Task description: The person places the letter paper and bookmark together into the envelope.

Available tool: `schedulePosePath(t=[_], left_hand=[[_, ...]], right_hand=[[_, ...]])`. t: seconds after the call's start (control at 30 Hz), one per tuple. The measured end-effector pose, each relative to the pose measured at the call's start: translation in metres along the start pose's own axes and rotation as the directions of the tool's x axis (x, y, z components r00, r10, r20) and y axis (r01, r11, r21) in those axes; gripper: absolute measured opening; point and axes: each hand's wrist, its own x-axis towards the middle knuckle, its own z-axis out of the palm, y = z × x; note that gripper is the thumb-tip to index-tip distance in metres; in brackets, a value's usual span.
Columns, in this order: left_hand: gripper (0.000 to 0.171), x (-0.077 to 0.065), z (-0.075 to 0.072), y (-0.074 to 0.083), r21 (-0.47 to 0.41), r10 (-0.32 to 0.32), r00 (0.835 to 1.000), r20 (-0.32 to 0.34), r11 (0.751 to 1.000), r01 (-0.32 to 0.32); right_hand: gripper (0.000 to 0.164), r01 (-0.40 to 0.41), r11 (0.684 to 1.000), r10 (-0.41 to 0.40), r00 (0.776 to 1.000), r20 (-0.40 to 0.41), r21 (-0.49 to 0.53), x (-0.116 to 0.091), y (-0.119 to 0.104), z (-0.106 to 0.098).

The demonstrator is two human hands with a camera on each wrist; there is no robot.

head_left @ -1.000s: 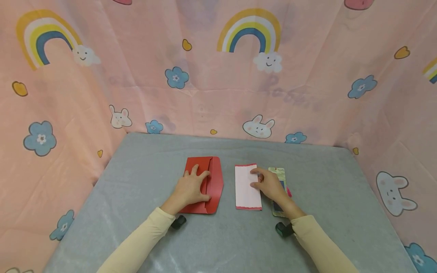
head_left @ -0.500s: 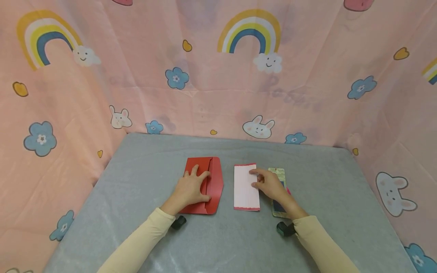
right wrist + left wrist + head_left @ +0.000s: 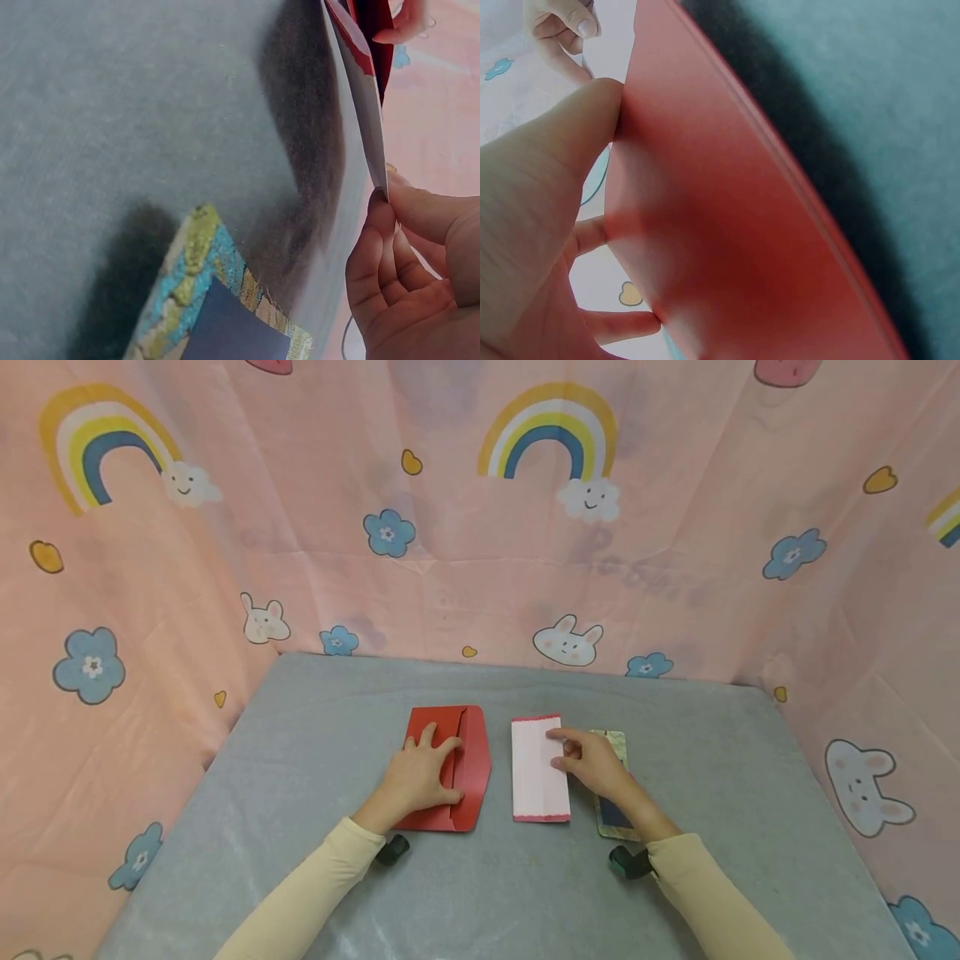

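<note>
A red envelope with its flap turned to the right lies on the table. Across its left part rests my left hand, fingers spread and thumb on the surface. The left wrist view shows that thumb and fingertips touching the red envelope. My right hand pinches the right edge of a white paper with red end strips, between thumb and fingers. In the right wrist view the pinched white paper stands tilted over the table, its shadow below.
Partly under my right forearm lies a flat piece with a patterned border and dark blue centre. Grey cloth covers the table. A pink printed curtain stands behind the table and along both sides. A small black device sits at each wrist.
The white paper has shifted slightly left in my right hand's pinch, and its far edge has risen a little. My left hand and the red envelope have stayed in place.
</note>
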Motion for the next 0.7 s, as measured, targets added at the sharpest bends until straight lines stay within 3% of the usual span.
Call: schedulePosePath(t=[0.47,0.7], left_hand=[[0.079,0.0004,0.0005,0.0006,0.011,-0.011,1.000,0.007,1.000,0.011],[0.079,0.0004,0.0007,0.0011,0.005,-0.011,1.000,0.009,1.000,0.011]], right_hand=[[0.040,0.044,0.999,-0.043,0.998,-0.038,0.014,0.0011,-0.0009,0.0005],[0.039,0.022,0.999,-0.021,0.999,-0.027,0.036,0.0028,-0.0077,0.0003]])
